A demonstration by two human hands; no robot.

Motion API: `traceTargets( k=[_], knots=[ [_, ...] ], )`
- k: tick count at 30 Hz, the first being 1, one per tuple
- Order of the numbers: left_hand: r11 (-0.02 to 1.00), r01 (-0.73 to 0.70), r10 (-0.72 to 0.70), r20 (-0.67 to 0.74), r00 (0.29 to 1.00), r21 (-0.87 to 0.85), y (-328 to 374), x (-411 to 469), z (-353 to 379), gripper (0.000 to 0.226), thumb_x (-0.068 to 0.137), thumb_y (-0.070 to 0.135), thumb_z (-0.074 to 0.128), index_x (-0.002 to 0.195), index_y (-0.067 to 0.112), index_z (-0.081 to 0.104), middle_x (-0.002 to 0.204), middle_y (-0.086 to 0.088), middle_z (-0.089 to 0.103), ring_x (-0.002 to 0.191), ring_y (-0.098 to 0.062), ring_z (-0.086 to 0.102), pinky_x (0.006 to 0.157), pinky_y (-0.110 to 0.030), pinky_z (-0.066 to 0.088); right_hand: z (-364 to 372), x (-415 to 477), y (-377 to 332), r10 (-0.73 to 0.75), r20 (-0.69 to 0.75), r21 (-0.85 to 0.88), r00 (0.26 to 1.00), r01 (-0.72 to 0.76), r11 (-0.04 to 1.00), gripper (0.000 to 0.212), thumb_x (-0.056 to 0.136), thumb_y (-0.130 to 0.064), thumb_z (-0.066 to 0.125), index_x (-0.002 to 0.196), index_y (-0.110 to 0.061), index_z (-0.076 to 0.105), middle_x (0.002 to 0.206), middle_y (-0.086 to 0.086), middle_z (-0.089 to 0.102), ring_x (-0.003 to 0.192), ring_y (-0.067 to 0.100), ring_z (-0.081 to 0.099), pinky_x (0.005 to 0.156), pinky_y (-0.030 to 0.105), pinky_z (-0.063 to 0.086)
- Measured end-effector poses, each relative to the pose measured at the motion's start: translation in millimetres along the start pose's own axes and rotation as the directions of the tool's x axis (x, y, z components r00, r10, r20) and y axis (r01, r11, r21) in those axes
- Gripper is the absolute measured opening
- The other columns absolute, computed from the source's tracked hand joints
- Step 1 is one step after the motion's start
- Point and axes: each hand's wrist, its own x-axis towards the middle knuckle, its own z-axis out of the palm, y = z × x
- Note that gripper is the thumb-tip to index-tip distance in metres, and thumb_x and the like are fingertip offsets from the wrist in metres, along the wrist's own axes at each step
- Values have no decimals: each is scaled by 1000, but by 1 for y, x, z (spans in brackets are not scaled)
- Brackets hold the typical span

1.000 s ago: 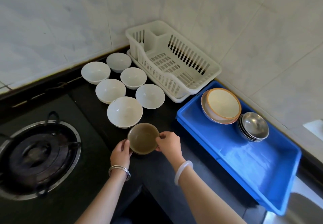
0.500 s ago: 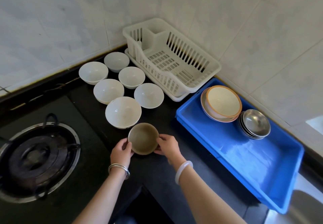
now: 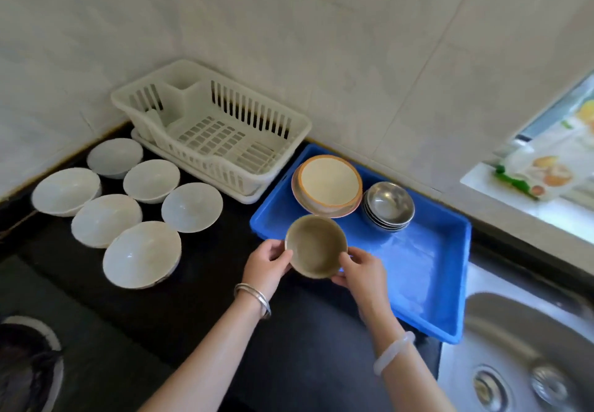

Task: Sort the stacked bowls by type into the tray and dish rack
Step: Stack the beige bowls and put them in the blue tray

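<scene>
Olive-brown bowl (image 3: 316,245): held upright, mouth up, over the near-left corner of the blue tray (image 3: 427,270). It has no long axis, being round. Judged rigid, glazed, likely slippery and breakable; opposite rim sides are the sound hold. Left hand (image 3: 265,265) and right hand (image 3: 361,268) each clasp a side. Orange-rimmed bowls (image 3: 328,183) and steel bowls (image 3: 389,204) sit beyond; dish rack (image 3: 212,128) holds no bowls.
</scene>
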Motion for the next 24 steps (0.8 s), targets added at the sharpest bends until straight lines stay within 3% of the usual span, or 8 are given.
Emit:
traceTargets(
  k=[4,6,8,10,12,14,17,24],
  knots=[
    [999,26,-33,158,987,47,7,8,79,15,86,1,57,101,2,59,107,-20,64,96,-27,62,87,-39,54,-63,20,9,60,-217,39,974,-53,998,23,84,-9,49,72,-17,67,56,-9,65,54,18,72,61,25,55],
    [996,85,-91,226,970,36,6,11,119,21,87,-2,54,108,-3,56,103,-17,62,90,-25,60,73,-27,55,-89,27,19,110,-296,79,949,-90,993,23,82,-8,47,71,-14,67,54,-9,64,54,17,72,55,18,52],
    [987,157,-155,285,946,16,3,13,154,25,88,-3,52,113,-5,53,92,-12,59,81,-20,58,57,-15,52,-110,33,30,164,-345,166,924,-111,980,25,81,-5,46,67,-12,65,59,-3,65,57,21,72,61,25,56],
    [983,181,-185,310,933,44,-5,18,183,26,88,-4,51,114,-5,54,85,-6,59,80,-19,57,57,-15,52,-126,43,40,229,-391,252,891,-136,958,23,83,-4,45,70,-9,64,67,6,66,62,24,72,60,29,59],
    [980,172,-194,313,930,98,-15,25,207,27,87,-4,50,114,-5,55,94,-9,61,87,-22,58,61,-16,52,-137,53,49,307,-409,356,859,-160,921,21,85,-1,45,80,-6,64,78,12,66,68,27,72,49,21,56],
    [976,175,-208,303,930,133,-26,34,226,27,87,-5,50,113,-4,56,106,-16,62,91,-23,58,67,-20,53,-143,65,57,360,-391,421,847,-184,888,21,86,1,44,85,-4,63,85,15,66,74,30,71,60,25,60],
    [969,198,-235,296,926,150,-41,48,248,29,86,-7,50,115,-3,57,111,-18,62,93,-25,57,76,-31,52,-145,80,63,402,-384,459,832,-206,864,25,87,4,42,77,-10,61,85,11,63,77,28,70,80,37,58],
    [966,197,-239,276,931,170,-58,73,276,29,86,-7,45,111,-1,60,96,-10,61,86,-22,51,66,-24,45,-152,115,65,460,-373,541,806,-215,813,19,85,10,53,85,-6,61,83,8,61,65,13,61,41,11,46]
  ],
)
